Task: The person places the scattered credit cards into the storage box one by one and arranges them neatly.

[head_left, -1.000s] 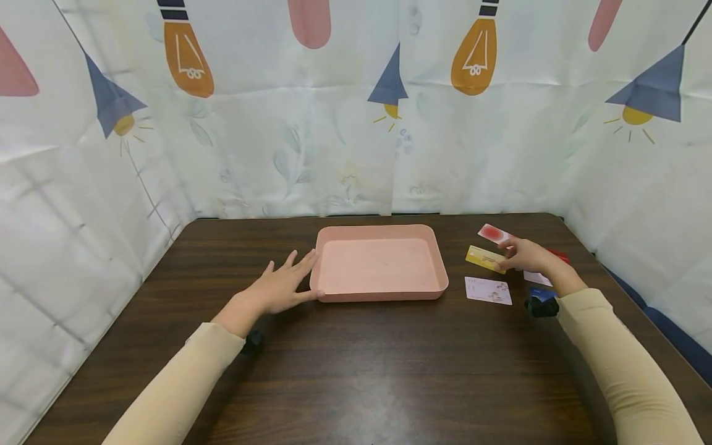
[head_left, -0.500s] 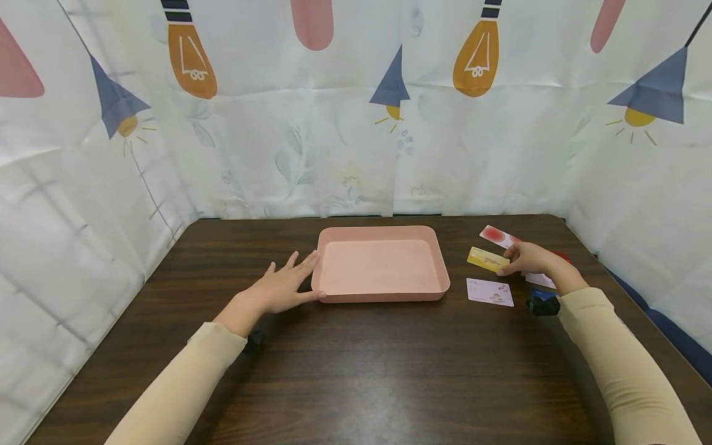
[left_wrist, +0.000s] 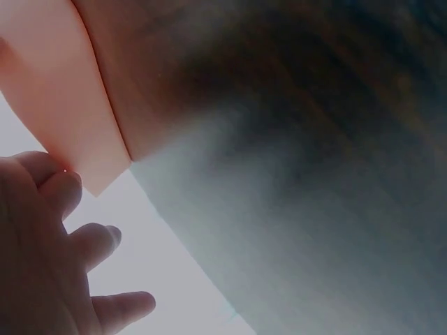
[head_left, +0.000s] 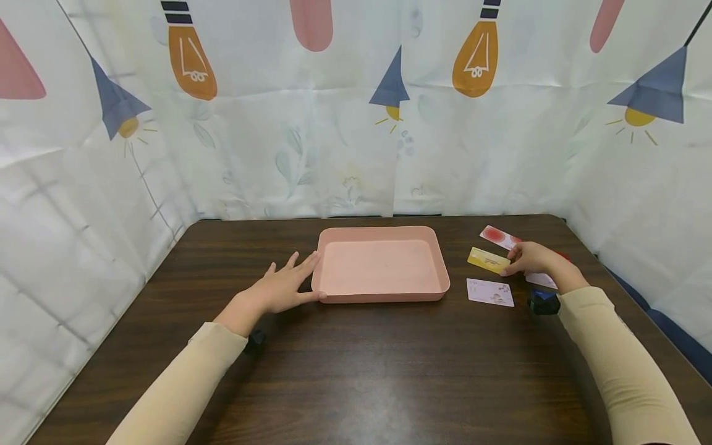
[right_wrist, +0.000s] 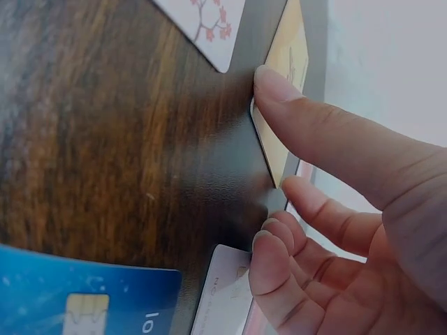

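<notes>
Right hand has eased rightward a touch, thumb and forefinger now pinching the right end of the yellow card, right of the pink tray; left hand splayed, touching its left side; nearer blue card reads "lo" or "IO"

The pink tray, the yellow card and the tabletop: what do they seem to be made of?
Pink tray: probably moulded plastic, satin finish; even colour and rounded corners suggest it.
Yellow card: likely smooth thin plastic, from its crisp edges; coated paper is possible.
Tabletop: dark wood or wood-look laminate, semi-gloss; streaky grain, soft reflection.
</notes>
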{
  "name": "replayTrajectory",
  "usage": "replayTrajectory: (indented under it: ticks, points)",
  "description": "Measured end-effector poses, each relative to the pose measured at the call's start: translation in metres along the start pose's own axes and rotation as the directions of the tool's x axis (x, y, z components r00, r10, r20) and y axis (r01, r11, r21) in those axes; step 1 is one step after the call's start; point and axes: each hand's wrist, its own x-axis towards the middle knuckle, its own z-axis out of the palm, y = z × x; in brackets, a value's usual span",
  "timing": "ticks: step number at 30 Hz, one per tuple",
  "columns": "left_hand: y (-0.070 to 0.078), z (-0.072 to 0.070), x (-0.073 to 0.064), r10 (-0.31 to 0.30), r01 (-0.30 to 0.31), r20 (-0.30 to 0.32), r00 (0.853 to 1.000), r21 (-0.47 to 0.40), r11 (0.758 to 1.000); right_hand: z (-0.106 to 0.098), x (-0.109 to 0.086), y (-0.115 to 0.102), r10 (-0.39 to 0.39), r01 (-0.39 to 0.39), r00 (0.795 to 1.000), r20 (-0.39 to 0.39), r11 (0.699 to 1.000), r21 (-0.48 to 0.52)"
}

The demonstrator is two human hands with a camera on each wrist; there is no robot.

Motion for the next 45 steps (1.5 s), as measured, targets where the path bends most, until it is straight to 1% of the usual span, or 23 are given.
replayTrajectory:
  ticks: [10,21,25,29,39,45]
  points:
    - [0.0,0.0003,-0.0003,-0.002,0.002,0.006,1.0,-0.007,1.0,-0.0009,0.0014,0.0019,0.009,-0.01,1.0,-0.008,1.0,-0.013]
    - [-0.0003,0.0006,0.0003,-0.003,0.003,0.005,1.0,-0.006,1.0,0.0003,0.0028,0.0032,0.0,-0.001,1.0,-0.025,0.999,-0.041]
    - [-0.001,0.0007,0.0011,-0.003,0.003,0.005,1.0,-0.002,1.0,0.0017,0.0025,0.0037,-0.001,0.0,0.999,-0.04,1.0,-0.016]
    - [-0.0009,-0.0002,0.001,-0.004,0.004,0.008,1.0,-0.001,1.0,0.0021,0.0024,0.0031,0.011,-0.009,0.999,-0.049,0.999,0.031]
    - [-0.0001,-0.0008,0.0013,-0.005,0.005,0.012,1.0,0.001,1.0,0.002,0.0007,0.0015,0.03,-0.024,0.998,-0.051,0.994,0.107]
    - [-0.0006,-0.0005,0.0013,-0.008,0.008,0.011,1.0,-0.003,1.0,0.0043,0.0007,0.0017,0.037,-0.029,0.997,-0.063,0.992,0.12]
